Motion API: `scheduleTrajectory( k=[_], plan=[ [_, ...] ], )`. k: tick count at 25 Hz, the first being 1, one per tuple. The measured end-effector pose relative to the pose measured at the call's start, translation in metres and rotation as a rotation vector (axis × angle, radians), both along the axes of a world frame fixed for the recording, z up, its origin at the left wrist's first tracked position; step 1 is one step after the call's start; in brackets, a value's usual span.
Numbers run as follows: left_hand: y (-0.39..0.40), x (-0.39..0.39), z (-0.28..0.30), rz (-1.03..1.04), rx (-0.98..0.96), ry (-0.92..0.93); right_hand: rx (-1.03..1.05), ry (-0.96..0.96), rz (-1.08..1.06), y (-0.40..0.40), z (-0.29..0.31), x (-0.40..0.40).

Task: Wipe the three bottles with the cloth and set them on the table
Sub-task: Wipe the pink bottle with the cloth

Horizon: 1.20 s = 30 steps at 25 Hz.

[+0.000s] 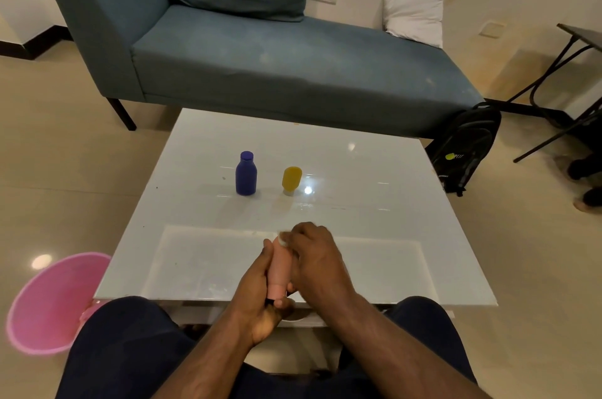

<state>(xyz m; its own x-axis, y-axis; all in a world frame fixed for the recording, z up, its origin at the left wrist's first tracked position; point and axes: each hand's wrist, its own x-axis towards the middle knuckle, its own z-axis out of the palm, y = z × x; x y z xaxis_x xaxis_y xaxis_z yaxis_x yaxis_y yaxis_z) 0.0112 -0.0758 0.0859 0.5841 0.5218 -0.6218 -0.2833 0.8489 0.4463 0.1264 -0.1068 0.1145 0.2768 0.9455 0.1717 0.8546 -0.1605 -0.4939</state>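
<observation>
**At the table's near edge, the third bottle is in hand**

Over the near edge of the white table (374,170), both hands work on a pale pink bottle (279,271). The left hand (260,294) curls its fingers round the lower part of the bottle, cap end toward the person, likely to keep it steady. The right hand (317,260) closes over the upper part; a scrap of something pale shows at its fingertips, probably the cloth, though too little is visible to be sure. Held between the two palms like this, the bottle can be rubbed along its length without slipping.

Toward the middle of the table, a blue bottle (246,174) stands upright and a yellow bottle (291,179) stands on its cap just to its right, well apart from the hands; they look already dealt with, leaving the pink one as the last. A pink bin (49,301) sits on the floor off the near left corner.
</observation>
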Motion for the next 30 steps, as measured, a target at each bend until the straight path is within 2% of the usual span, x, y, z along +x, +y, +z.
scheduleTrajectory(
  k=[3,5,9,12,14,20,23,25,27,30],
  plan=[
    [0.000,-0.003,0.003,-0.029,0.010,-0.008,-0.013,-0.112,0.157,-0.019,0.002,-0.020],
    [-0.001,-0.001,0.005,-0.043,0.010,-0.003,-0.051,-0.103,0.184,-0.017,0.004,-0.008],
    [0.000,0.002,0.001,-0.012,0.000,0.007,-0.006,-0.026,0.002,0.003,0.006,0.005],
    [0.000,-0.002,0.004,-0.006,-0.012,-0.032,-0.080,-0.133,0.143,-0.011,0.009,-0.021],
    [0.000,-0.003,0.004,-0.013,-0.024,-0.040,-0.097,-0.136,0.210,-0.021,0.008,-0.022],
    [0.001,0.003,-0.001,0.017,-0.014,-0.015,-0.028,-0.035,0.019,-0.002,0.006,-0.005],
    [0.001,-0.001,0.000,0.021,-0.064,-0.049,-0.035,-0.118,0.206,-0.022,0.006,-0.028],
    [0.001,0.000,0.002,0.011,-0.047,-0.029,-0.040,-0.085,0.281,-0.029,0.007,-0.018],
    [0.002,0.002,0.003,0.025,0.000,0.005,0.007,0.025,0.173,-0.022,0.006,0.001],
    [0.005,0.001,0.004,0.058,0.011,0.045,0.111,0.248,-0.168,-0.012,0.011,0.025]
  ],
)
